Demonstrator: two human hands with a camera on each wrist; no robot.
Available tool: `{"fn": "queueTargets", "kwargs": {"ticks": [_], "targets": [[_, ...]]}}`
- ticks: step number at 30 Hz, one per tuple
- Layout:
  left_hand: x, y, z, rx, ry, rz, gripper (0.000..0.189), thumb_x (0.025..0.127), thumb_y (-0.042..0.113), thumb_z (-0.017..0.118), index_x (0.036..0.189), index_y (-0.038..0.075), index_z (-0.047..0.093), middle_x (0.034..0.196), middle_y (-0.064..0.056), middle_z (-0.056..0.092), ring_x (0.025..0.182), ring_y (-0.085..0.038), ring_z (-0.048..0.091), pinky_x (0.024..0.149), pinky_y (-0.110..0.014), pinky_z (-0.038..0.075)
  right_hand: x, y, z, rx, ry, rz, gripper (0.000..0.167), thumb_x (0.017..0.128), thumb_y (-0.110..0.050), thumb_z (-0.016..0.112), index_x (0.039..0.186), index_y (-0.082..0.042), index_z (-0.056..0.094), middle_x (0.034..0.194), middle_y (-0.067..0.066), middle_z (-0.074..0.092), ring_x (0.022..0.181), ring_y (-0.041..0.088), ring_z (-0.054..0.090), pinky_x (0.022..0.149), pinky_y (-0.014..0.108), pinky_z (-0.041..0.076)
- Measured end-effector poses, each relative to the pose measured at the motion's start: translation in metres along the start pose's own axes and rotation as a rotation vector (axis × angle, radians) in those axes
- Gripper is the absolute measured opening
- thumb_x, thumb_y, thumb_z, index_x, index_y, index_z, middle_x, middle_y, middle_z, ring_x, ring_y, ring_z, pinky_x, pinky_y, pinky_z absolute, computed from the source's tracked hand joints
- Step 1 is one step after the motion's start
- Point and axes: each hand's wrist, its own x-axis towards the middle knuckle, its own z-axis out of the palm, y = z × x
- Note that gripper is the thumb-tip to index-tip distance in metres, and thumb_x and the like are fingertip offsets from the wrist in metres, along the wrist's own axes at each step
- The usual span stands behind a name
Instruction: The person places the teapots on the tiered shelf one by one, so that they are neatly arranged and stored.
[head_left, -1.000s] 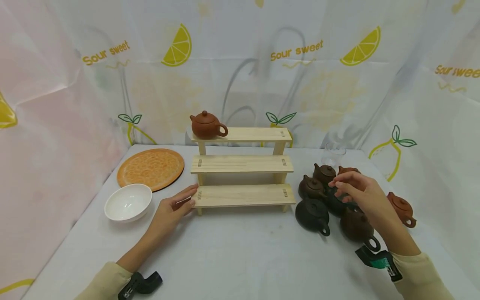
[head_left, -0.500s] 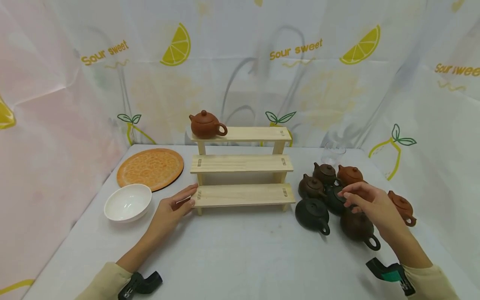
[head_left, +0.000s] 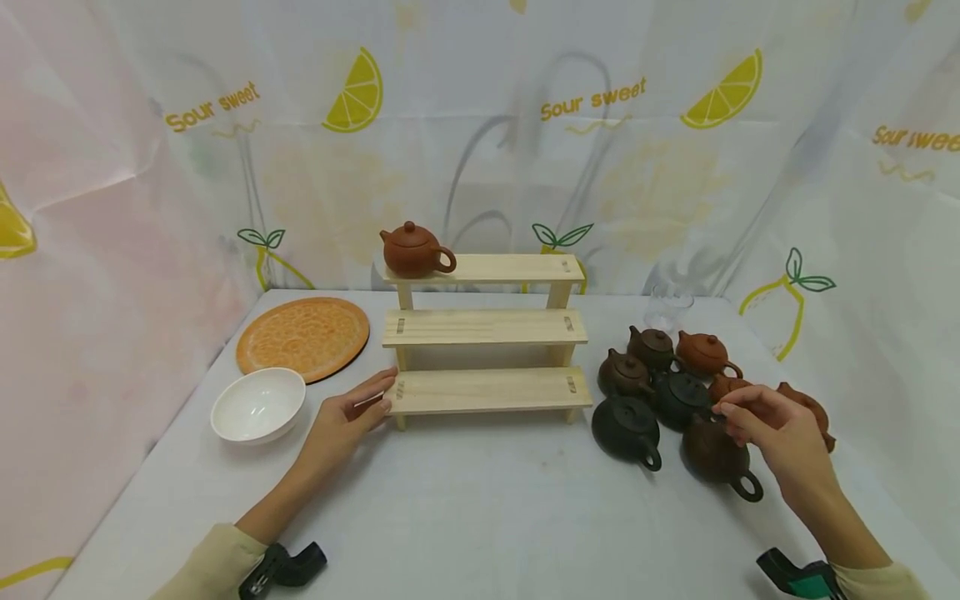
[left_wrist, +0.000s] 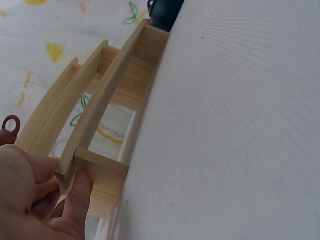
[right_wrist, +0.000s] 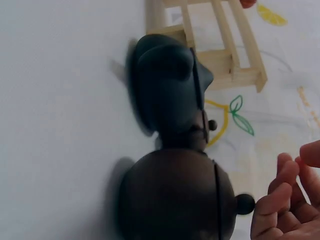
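My left hand (head_left: 347, 422) grips the left end of the bottom board of a three-tier wooden shelf (head_left: 487, 392); the left wrist view shows the thumb and fingers around the board's corner (left_wrist: 67, 167). On the top tier, at its left, sits a reddish-brown teapot (head_left: 411, 252). My right hand (head_left: 783, 433) hovers over the teapots at the right, fingers loosely bent with nothing between them. Closest below it is a dark brown teapot (head_left: 712, 454), its lid knob (right_wrist: 245, 204) right by the fingertips in the right wrist view. A black teapot (head_left: 624, 429) stands to its left.
Behind these are another black teapot (head_left: 678, 400), two small dark brown teapots, one of them (head_left: 624, 373) at the left, and several reddish teapots, one (head_left: 703, 353) at the back. A clear glass (head_left: 667, 307) stands behind. At left lie a white bowl (head_left: 258, 406) and a round orange-brown board (head_left: 303, 337).
My right hand has moved right and toward me, from over the rear teapots to over the front dark brown one, uncovering the reddish teapot behind. The left hand stays on the shelf.
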Motion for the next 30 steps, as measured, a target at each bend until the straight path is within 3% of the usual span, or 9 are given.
{"fn": "queueTargets", "kwargs": {"ticks": [4, 10, 17, 19, 23, 30], "targets": [[-0.002, 0.000, 0.001, 0.006, 0.003, -0.006, 0.046, 0.104, 0.011, 0.067, 0.145, -0.006, 0.056, 0.159, -0.013, 0.043, 0.138, -0.038, 0.047, 0.096, -0.026, 0.053, -0.004, 0.007, -0.007, -0.028, 0.055, 0.019, 0.005, 0.101, -0.002, 0.068, 0.099, -0.005, 0.072, 0.075, 0.002, 0.064, 0.066, 0.014, 0.055, 0.056, 0.023, 0.047], [-0.002, 0.000, 0.001, -0.007, 0.002, -0.016, 0.046, 0.104, 0.011, 0.066, 0.145, -0.006, 0.056, 0.160, -0.012, 0.042, 0.139, -0.037, 0.046, 0.096, -0.027, 0.053, -0.011, 0.022, -0.012, 0.004, 0.163, 0.012, 0.010, 0.101, -0.002, 0.067, 0.093, -0.005, 0.070, 0.071, 0.001, 0.061, 0.060, 0.013, 0.052, 0.050, 0.023, 0.044], [-0.001, -0.001, 0.002, 0.003, 0.004, -0.012, 0.046, 0.104, 0.012, 0.067, 0.145, -0.005, 0.056, 0.160, -0.011, 0.043, 0.139, -0.037, 0.046, 0.096, -0.026, 0.053, -0.019, 0.036, -0.018, -0.038, 0.329, 0.132, 0.017, 0.102, -0.007, 0.066, 0.085, -0.008, 0.068, 0.069, -0.002, 0.058, 0.058, 0.010, 0.051, 0.049, 0.019, 0.045], [-0.001, -0.001, 0.002, 0.004, 0.003, -0.013, 0.047, 0.104, 0.013, 0.067, 0.146, -0.005, 0.056, 0.160, -0.011, 0.043, 0.139, -0.037, 0.046, 0.096, -0.026, 0.053, -0.020, 0.039, -0.020, -0.036, 0.326, 0.147, 0.019, 0.102, -0.008, 0.066, 0.083, -0.004, 0.067, 0.068, -0.002, 0.058, 0.058, 0.010, 0.051, 0.047, 0.020, 0.044], [0.000, -0.002, 0.002, 0.002, 0.005, -0.016, 0.047, 0.104, 0.013, 0.067, 0.146, -0.005, 0.056, 0.160, -0.011, 0.044, 0.139, -0.037, 0.046, 0.096, -0.027, 0.054, -0.022, 0.042, -0.025, -0.046, 0.245, 0.173, 0.025, 0.104, -0.010, 0.064, 0.081, 0.000, 0.066, 0.069, -0.002, 0.058, 0.059, 0.010, 0.051, 0.046, 0.023, 0.042], [0.000, -0.002, 0.001, 0.007, 0.009, 0.011, 0.046, 0.104, 0.012, 0.067, 0.145, -0.005, 0.057, 0.159, -0.012, 0.044, 0.139, -0.036, 0.047, 0.096, -0.025, 0.053, -0.024, 0.044, -0.030, -0.311, 0.114, 0.278, 0.033, 0.108, -0.014, 0.052, 0.086, 0.005, 0.067, 0.073, -0.005, 0.060, 0.065, 0.009, 0.054, 0.052, 0.026, 0.046]]}}
